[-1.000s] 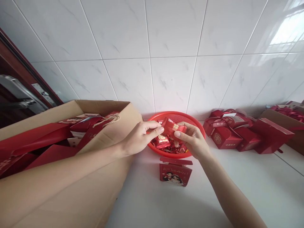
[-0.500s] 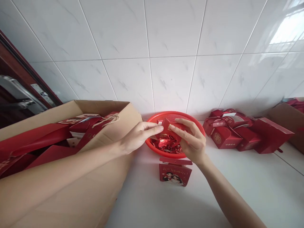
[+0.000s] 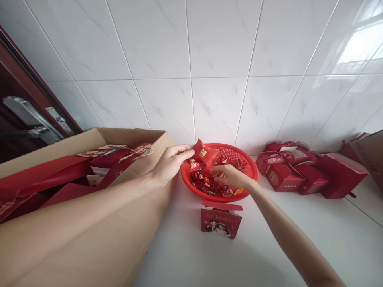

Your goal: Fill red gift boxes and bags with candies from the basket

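Observation:
Between the thumb and fingers of my left hand is a red, pillow-shaped candy packet with a gold emblem, held over the left side of a red plastic basket. My right hand reaches into the basket with curled fingers, just below and right of the packet. Whatever its fingertips grip is hidden. Small wrapped candies, mostly red, fill the basket's lower part. In front of the basket stands a small red gift box with a cartoon couple on its face and its top flap raised.
A big cardboard box on the left holds red bags and boxes, one with a rope handle. Several red gift boxes stand along the tiled wall at right, near another cardboard box. A door handle shows far left.
My right hand has left the packet and moved down into the basket. The packet stays in my left hand, now with its emblem in plain sight. The view has shifted slightly.

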### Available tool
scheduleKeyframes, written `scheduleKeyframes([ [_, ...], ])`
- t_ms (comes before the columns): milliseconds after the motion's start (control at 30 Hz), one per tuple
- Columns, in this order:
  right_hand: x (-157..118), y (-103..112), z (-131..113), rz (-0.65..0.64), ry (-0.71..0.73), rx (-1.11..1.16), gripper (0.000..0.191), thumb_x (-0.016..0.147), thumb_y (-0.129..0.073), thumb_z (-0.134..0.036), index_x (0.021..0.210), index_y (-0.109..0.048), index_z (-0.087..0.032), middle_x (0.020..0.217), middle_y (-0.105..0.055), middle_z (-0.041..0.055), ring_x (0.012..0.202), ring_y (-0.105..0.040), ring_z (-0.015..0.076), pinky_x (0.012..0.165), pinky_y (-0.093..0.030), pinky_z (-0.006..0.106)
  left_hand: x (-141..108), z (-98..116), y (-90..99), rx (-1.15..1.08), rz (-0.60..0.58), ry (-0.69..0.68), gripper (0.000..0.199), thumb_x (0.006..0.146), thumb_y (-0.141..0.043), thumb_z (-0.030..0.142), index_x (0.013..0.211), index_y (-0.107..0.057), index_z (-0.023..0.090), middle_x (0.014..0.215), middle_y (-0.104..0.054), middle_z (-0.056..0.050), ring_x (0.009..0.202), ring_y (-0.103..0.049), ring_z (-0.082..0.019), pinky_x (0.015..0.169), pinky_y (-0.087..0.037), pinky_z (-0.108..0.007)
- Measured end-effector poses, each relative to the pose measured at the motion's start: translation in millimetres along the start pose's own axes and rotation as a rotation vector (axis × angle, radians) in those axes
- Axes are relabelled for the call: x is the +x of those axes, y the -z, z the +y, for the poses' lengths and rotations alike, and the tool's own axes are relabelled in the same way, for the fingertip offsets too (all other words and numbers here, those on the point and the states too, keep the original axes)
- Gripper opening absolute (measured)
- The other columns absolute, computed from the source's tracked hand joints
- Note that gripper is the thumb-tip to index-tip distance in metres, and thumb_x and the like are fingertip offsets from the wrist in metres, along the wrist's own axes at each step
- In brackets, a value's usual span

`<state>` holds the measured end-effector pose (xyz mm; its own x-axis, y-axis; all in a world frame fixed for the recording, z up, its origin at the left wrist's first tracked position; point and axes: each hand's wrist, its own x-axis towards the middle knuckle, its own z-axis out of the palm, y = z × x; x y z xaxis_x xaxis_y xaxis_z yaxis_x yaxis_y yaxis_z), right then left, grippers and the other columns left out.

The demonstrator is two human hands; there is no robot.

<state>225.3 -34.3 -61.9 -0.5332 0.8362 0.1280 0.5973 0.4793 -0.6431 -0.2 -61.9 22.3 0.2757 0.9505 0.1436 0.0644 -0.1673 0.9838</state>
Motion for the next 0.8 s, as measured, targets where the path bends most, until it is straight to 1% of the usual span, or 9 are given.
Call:
scheduleKeyframes([
  [33, 7.5, -0.3, 1.6, -0.133, -0.004, -0.045, 0.026, 0.081, -0.061, -0.013, 0.102, -0.073, -0.021, 0.096, -0.074, 0.0057, 0.083, -0.067, 0.0205, 0.074, -0.052, 0.032, 0.4, -0.1, 0.1, 0.01, 0.005, 0.007, 0.023, 0.076, -0.072, 0.038, 0.08, -0.073, 0.015, 0.084, -0.075, -0.005, 0.082, -0.066, -0.02, 0.081, -0.053, -0.033],
  [100, 21.2, -3.9, -0.1, -0.316, 0.016, -0.072, 0.037, 0.073, -0.068, -0.012, 0.107, -0.073, -0.024, 0.095, -0.074, 0.0038, 0.078, -0.066, 0.0194, 0.065, -0.05, 0.028, 0.7, -0.7, 0.2, 0.035, -0.002, 0.005, 0.025, 0.076, -0.071, 0.038, 0.082, -0.073, 0.015, 0.083, -0.074, -0.005, 0.082, -0.066, -0.02, 0.079, -0.052, -0.032],
  [167, 32.3, -11.7, -5.5, -0.392, 0.03, -0.065, 0.05, 0.064, -0.072, -0.008, 0.11, -0.073, -0.027, 0.089, -0.072, 0.0008, 0.07, -0.063, 0.0166, 0.056, -0.046, 0.024, 0.3, -1.8, 0.4, 0.065, -0.028, -0.01, 0.027, 0.077, -0.07, 0.04, 0.085, -0.074, 0.014, 0.085, -0.075, -0.005, 0.083, -0.066, -0.02, 0.079, -0.052, -0.032],
  [233, 40.5, -21.5, -11.0, -0.413, 0.024, -0.062, 0.051, 0.061, -0.069, -0.003, 0.105, -0.073, -0.027, 0.077, -0.068, -0.0027, 0.06, -0.058, 0.0131, 0.051, -0.04, 0.022, -0.3, -3.0, 0.9, 0.101, -0.059, -0.025, 0.028, 0.08, -0.068, 0.041, 0.087, -0.074, 0.015, 0.087, -0.075, -0.005, 0.085, -0.066, -0.02, 0.08, -0.051, -0.032],
  [333, 46.6, -33.3, -13.5, -0.361, 0.017, -0.06, 0.031, 0.061, -0.066, -0.001, 0.083, -0.071, -0.023, 0.06, -0.056, -0.0057, 0.05, -0.048, 0.0097, 0.05, -0.035, 0.022, -1.2, -4.4, 2.2, 0.146, -0.091, -0.034, 0.028, 0.082, -0.067, 0.042, 0.088, -0.074, 0.015, 0.089, -0.075, -0.005, 0.088, -0.066, -0.021, 0.081, -0.051, -0.032],
  [433, 47.3, -36.6, -7.5, -0.324, 0.014, -0.068, 0.02, 0.063, -0.065, -0.001, 0.067, -0.061, -0.02, 0.059, -0.054, -0.0036, 0.051, -0.045, 0.0103, 0.051, -0.034, 0.024, -1.3, -5.1, 2.9, 0.157, -0.112, -0.043, 0.027, 0.081, -0.068, 0.041, 0.088, -0.074, 0.016, 0.09, -0.075, -0.005, 0.089, -0.066, -0.021, 0.082, -0.05, -0.031],
  [633, 49.2, -31.5, 13.6, -0.087, -0.013, -0.029, 0.024, 0.069, -0.058, -0.001, 0.06, -0.047, -0.019, 0.061, -0.053, -0.0006, 0.058, -0.043, 0.0127, 0.053, -0.034, 0.026, -0.3, -6.2, 2.0, 0.175, -0.122, -0.049, 0.027, 0.081, -0.067, 0.041, 0.087, -0.073, 0.015, 0.086, -0.073, -0.004, 0.083, -0.063, -0.02, 0.08, -0.048, -0.031],
  [733, 48.4, -24.9, 16.6, 0.018, -0.001, 0.039, 0.024, 0.066, -0.059, 0.0, 0.06, -0.048, -0.02, 0.063, -0.053, -0.001, 0.06, -0.044, 0.0131, 0.053, -0.036, 0.026, -0.4, -5.7, 1.8, 0.193, -0.117, -0.069, 0.028, 0.082, -0.066, 0.042, 0.083, -0.072, 0.015, 0.083, -0.072, -0.004, 0.082, -0.063, -0.019, 0.08, -0.047, -0.031],
  [800, 43.8, -17.5, 14.6, 0.083, 0.009, 0.098, 0.019, 0.067, -0.06, -0.004, 0.062, -0.05, -0.019, 0.063, -0.054, -0.0015, 0.059, -0.047, 0.0129, 0.053, -0.037, 0.026, -0.8, -5.1, 2.0, 0.213, -0.112, -0.081, 0.027, 0.082, -0.065, 0.042, 0.079, -0.072, 0.015, 0.08, -0.071, -0.003, 0.08, -0.062, -0.018, 0.078, -0.046, -0.03],
])
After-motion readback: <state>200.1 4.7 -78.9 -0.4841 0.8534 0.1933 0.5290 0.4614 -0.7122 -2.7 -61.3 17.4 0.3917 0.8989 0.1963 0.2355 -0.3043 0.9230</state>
